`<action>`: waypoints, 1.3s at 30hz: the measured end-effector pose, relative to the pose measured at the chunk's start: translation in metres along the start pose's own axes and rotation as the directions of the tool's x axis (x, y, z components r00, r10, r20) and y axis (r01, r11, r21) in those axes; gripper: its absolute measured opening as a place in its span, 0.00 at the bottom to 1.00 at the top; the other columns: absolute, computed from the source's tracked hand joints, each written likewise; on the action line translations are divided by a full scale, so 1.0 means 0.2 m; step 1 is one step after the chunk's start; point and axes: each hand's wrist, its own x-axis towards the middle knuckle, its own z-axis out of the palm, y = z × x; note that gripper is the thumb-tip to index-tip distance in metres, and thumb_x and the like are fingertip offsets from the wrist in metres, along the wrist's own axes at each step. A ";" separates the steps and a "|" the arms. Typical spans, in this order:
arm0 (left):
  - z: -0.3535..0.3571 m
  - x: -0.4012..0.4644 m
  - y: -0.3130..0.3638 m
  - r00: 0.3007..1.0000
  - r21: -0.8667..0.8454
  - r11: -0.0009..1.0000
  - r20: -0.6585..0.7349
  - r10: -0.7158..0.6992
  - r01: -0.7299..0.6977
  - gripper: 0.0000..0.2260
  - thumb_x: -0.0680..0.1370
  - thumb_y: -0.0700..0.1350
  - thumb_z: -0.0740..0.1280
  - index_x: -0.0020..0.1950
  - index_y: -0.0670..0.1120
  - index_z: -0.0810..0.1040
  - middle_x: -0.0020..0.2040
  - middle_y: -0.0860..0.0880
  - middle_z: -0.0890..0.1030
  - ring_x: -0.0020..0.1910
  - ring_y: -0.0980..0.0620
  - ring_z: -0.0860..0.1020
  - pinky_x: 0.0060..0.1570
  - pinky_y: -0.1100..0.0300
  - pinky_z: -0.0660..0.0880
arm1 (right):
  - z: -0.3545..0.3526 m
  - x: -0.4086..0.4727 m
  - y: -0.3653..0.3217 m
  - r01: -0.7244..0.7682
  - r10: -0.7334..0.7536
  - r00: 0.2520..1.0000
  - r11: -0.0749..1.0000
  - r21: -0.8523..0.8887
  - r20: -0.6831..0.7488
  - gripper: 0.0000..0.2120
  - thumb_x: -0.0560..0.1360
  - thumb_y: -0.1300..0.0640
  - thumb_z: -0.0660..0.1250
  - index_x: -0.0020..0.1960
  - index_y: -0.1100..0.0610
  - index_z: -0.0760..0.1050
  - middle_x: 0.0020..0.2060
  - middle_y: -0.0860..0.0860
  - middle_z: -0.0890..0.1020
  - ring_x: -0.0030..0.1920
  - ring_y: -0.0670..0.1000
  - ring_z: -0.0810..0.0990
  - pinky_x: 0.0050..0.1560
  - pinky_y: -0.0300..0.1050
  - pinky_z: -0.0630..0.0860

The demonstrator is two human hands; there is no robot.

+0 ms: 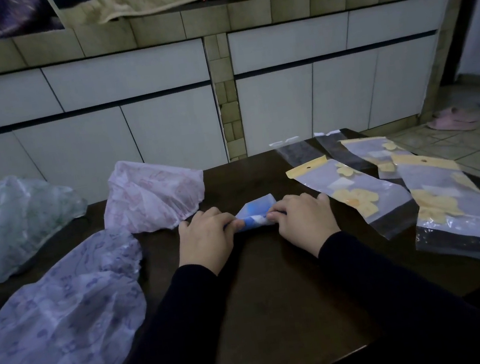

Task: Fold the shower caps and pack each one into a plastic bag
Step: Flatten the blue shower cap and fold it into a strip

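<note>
Dark table (279, 285) under everything, both sleeved arms reaching over it. Well to the left of the left hand (207, 239), three loose shower caps, largest first: lilac cap (64, 329) nearest, green cap (17, 221) farthest left, pink cap (153, 194) just beyond the knuckles — all thin, crinkly film, nearly weightless, likely to spring open unless pressed flat. To the right of the right hand (304, 222), printed plastic bags: one at the table's right edge (461, 211), one just beside the fingers (355, 192), another farther back (380, 151), plus two clear strips behind. Between the hands, the blue cap (257, 215), already reduced to a tight little bundle, pinched at each end — left fingers curled on its left end, right fingers curled on its right end. Soft, slippery, no stiffness at all; probably best held at the ends under steady pressure, then slid into a bag mouth-first without letting go. Bags equally slick, likely needing one hand to hold the opening.
</note>
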 end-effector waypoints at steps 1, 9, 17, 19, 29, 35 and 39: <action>0.00 0.00 0.00 1.000 -0.003 1.000 0.013 -0.005 0.005 0.13 0.81 0.57 0.57 0.57 0.57 0.78 0.48 0.56 0.76 0.51 0.55 0.72 0.57 0.54 0.63 | 0.00 0.00 0.00 -0.011 0.010 1.000 1.000 0.002 0.011 0.13 0.81 0.46 0.57 0.61 0.46 0.76 0.53 0.47 0.79 0.54 0.50 0.75 0.58 0.51 0.63; 0.01 0.03 0.03 0.995 -0.042 0.996 0.058 -0.075 0.078 0.09 0.80 0.58 0.58 0.55 0.58 0.73 0.47 0.58 0.76 0.52 0.55 0.74 0.61 0.51 0.63 | 0.01 0.00 0.02 -0.107 0.116 0.992 0.980 0.165 -0.041 0.09 0.78 0.42 0.62 0.53 0.44 0.75 0.46 0.45 0.80 0.49 0.48 0.76 0.57 0.50 0.63; 0.02 0.00 0.06 0.992 0.038 0.994 -0.066 0.104 -0.102 0.07 0.79 0.50 0.62 0.56 0.59 0.75 0.58 0.57 0.73 0.57 0.55 0.70 0.62 0.52 0.64 | 0.01 -0.03 0.02 0.037 -0.021 0.972 0.997 0.064 -0.235 0.09 0.77 0.44 0.63 0.55 0.44 0.77 0.54 0.44 0.76 0.56 0.47 0.71 0.57 0.47 0.65; 0.02 -0.01 0.05 0.994 0.007 0.996 -0.056 0.091 -0.091 0.09 0.80 0.48 0.61 0.56 0.59 0.76 0.58 0.58 0.74 0.57 0.56 0.70 0.62 0.53 0.63 | 0.01 -0.03 0.01 0.093 -0.080 0.966 0.995 0.041 -0.247 0.09 0.78 0.46 0.63 0.55 0.44 0.78 0.53 0.44 0.77 0.55 0.47 0.72 0.56 0.47 0.66; 0.02 -0.01 0.06 1.000 -0.013 1.000 0.017 0.023 -0.023 0.13 0.76 0.59 0.65 0.59 0.57 0.76 0.57 0.58 0.74 0.57 0.57 0.71 0.62 0.52 0.63 | 0.00 -0.04 0.03 0.011 -0.010 1.000 0.996 0.085 -0.013 0.21 0.74 0.39 0.67 0.64 0.44 0.76 0.57 0.45 0.77 0.57 0.48 0.72 0.57 0.49 0.65; 0.01 -0.02 0.06 0.999 0.055 0.998 0.017 0.033 -0.034 0.13 0.80 0.58 0.59 0.61 0.58 0.76 0.56 0.57 0.75 0.57 0.55 0.70 0.60 0.52 0.62 | -0.02 -0.03 0.03 0.035 -0.035 0.999 0.997 0.070 -0.004 0.17 0.78 0.41 0.62 0.65 0.44 0.76 0.56 0.46 0.78 0.57 0.50 0.71 0.60 0.51 0.64; 0.03 0.00 0.07 1.000 0.088 0.996 0.004 0.013 -0.013 0.13 0.81 0.56 0.57 0.60 0.57 0.77 0.56 0.56 0.72 0.56 0.54 0.67 0.56 0.53 0.62 | -0.02 -0.01 0.02 0.023 -0.022 1.000 0.997 0.075 -0.012 0.15 0.80 0.42 0.58 0.63 0.43 0.76 0.56 0.46 0.79 0.58 0.50 0.72 0.61 0.52 0.63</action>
